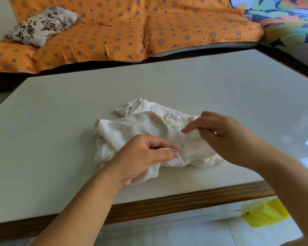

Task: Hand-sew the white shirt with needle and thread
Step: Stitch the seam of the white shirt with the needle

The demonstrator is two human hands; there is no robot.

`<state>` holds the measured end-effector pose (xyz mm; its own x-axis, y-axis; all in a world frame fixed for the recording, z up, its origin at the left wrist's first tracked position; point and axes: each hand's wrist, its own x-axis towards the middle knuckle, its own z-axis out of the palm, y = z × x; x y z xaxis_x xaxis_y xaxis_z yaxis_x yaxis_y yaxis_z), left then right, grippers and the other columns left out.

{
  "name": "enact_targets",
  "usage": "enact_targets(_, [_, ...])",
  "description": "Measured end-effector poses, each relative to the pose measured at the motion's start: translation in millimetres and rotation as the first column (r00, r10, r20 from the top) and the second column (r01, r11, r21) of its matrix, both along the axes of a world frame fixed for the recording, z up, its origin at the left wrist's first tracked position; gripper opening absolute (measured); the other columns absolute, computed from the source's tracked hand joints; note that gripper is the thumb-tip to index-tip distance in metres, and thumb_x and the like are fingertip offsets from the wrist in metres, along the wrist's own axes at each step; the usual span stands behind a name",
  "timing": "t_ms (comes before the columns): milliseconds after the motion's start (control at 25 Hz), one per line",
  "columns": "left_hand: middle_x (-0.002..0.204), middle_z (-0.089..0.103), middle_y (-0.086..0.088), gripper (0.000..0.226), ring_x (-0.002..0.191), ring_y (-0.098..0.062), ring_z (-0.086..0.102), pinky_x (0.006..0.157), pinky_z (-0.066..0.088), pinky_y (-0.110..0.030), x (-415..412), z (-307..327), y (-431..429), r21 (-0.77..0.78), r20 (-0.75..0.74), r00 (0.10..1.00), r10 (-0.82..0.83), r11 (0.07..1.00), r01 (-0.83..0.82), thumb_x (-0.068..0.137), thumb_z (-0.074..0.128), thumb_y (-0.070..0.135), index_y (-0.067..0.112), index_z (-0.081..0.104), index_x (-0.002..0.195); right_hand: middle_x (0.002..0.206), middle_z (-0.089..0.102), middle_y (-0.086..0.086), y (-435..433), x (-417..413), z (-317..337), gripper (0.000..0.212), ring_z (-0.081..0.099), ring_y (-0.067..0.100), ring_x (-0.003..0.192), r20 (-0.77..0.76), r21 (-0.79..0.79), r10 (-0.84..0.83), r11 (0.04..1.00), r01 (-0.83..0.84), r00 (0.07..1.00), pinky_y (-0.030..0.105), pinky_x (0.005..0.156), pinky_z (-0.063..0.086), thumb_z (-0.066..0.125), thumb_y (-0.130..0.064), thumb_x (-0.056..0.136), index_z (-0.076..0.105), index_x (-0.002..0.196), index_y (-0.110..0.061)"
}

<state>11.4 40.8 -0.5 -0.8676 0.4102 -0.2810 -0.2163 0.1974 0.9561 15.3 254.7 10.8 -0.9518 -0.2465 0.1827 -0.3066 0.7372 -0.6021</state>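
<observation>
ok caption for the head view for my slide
Left hand pinches white shirt on table, right hand just above it

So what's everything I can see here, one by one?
white shirt: one, white with coloured print, crumpled mid-table
thread ends: a few, white, at the left fingertips
table: one, pale top with brown wooden edge, under the shirt
sofa cover: one, orange with blue motifs, behind the table
pillow: one, grey-and-white floral, left on the cover
blanket: one, multicoloured, far right
yellow item: one, yellow, floor at lower right; unclear what
left hand: one, pinches the shirt's fabric
right hand: one, blurred, over the shirt; no needle visible
</observation>
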Motion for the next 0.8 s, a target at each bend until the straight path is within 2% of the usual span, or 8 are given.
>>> enact_targets(80, [0.09, 0.078, 0.004, 0.013, 0.09, 0.0, 0.07, 0.074, 0.047, -0.007, 0, 0, -1, -0.003, -0.008, 1.0, 0.002, 1.0, -0.002, 0.082, 0.072, 0.008, 0.019, 0.078, 0.084, 0.084, 0.052, -0.014, -1, 4, 1, 0.033, 0.051, -0.001, 0.075, 0.075, 0.025, 0.087, 0.996, -0.089, 0.993, 0.009, 0.066, 0.035, 0.05, -0.013, 0.091, 0.071, 0.099, -0.038])
enact_targets(160, [0.09, 0.078, 0.003, 0.012, 0.09, -0.002, 0.07, 0.075, 0.048, -0.008, 1, 1, -2, -0.005, -0.018, 1.0, -0.004, 1.0, 0.004, 0.083, 0.072, 0.008, 0.018, 0.079, 0.085, 0.083, 0.051, -0.013, -1, 7, 0, 0.021, 0.05, 0.001, 0.077, 0.094, 0.077, 0.147, 0.985, -0.155, 0.985, 0.01, 0.069, 0.036, 0.059, -0.025, 0.086, 0.072, 0.099, -0.036])
enact_targets(240, [0.091, 0.078, 0.001, 0.013, 0.09, -0.003, 0.07, 0.076, 0.048, -0.008, 1, 1, -2, -0.008, -0.026, 1.0, -0.009, 1.0, 0.009, 0.083, 0.072, 0.009, 0.02, 0.079, 0.084, 0.078, 0.052, -0.013, -2, 7, -3, 0.014, 0.049, 0.002, 0.076, 0.07, 0.115, 0.174, 0.977, -0.181, 0.982, 0.012, 0.068, 0.036, 0.063, -0.035, 0.083, 0.074, 0.092, -0.036])
enact_targets(320, [0.091, 0.078, 0.001, 0.013, 0.091, -0.003, 0.07, 0.076, 0.048, -0.008, 0, 1, -1, -0.012, -0.027, 1.0, -0.01, 1.0, 0.009, 0.082, 0.073, 0.01, 0.021, 0.079, 0.083, 0.074, 0.053, -0.012, -3, 6, -3, 0.01, 0.049, 0.003, 0.072, 0.034, 0.105, 0.145, 0.983, -0.148, 0.989, 0.012, 0.065, 0.035, 0.065, -0.032, 0.085, 0.075, 0.084, -0.034])
enact_targets(520, [0.091, 0.078, 0.004, 0.011, 0.093, -0.001, 0.07, 0.076, 0.047, -0.007, 1, 1, -2, -0.024, -0.025, 1.0, -0.011, 1.0, 0.011, 0.082, 0.073, 0.011, 0.021, 0.079, 0.083, 0.072, 0.052, -0.006, 1, 1, 1, 0.013, 0.049, 0.003, 0.066, -0.084, -0.036, -0.118, 0.993, 0.116, 0.989, 0.009, 0.06, 0.036, 0.059, -0.026, 0.081, 0.069, 0.073, -0.027])
enact_targets(600, [0.091, 0.078, 0.004, 0.011, 0.092, -0.001, 0.07, 0.076, 0.047, -0.007, 1, 1, -2, -0.032, -0.027, 1.0, -0.013, 0.999, 0.012, 0.082, 0.074, 0.012, 0.02, 0.079, 0.084, 0.071, 0.051, -0.006, 6, -4, 0, 0.014, 0.048, 0.0, 0.064, -0.158, -0.073, -0.283, 0.959, 0.274, 0.946, 0.007, 0.059, 0.035, 0.061, -0.018, 0.083, 0.071, 0.075, -0.019])
enact_targets(720, [0.087, 0.078, 0.005, 0.011, 0.088, 0.002, 0.069, 0.074, 0.045, -0.005, 1, 1, -2, -0.039, -0.027, 1.0, -0.017, 0.999, 0.015, 0.082, 0.073, 0.01, 0.019, 0.079, 0.085, 0.076, 0.054, -0.001, 16, -13, 0, 0.014, 0.05, 0.008, 0.066, -0.18, -0.122, -0.502, 0.864, 0.488, 0.846, 0.009, 0.055, 0.034, 0.06, -0.015, 0.086, 0.073, 0.08, -0.013])
enact_targets(800, [0.087, 0.078, 0.005, 0.01, 0.087, 0.003, 0.068, 0.074, 0.045, -0.005, 1, 1, -2, -0.046, -0.028, 0.999, -0.022, 0.999, 0.021, 0.083, 0.073, 0.011, 0.018, 0.079, 0.086, 0.084, 0.059, 0.003, 22, -18, -1, 0.016, 0.052, 0.016, 0.072, -0.168, -0.137, -0.577, 0.817, 0.56, 0.8, 0.018, 0.061, 0.037, 0.058, -0.016, 0.087, 0.072, 0.083, -0.01])
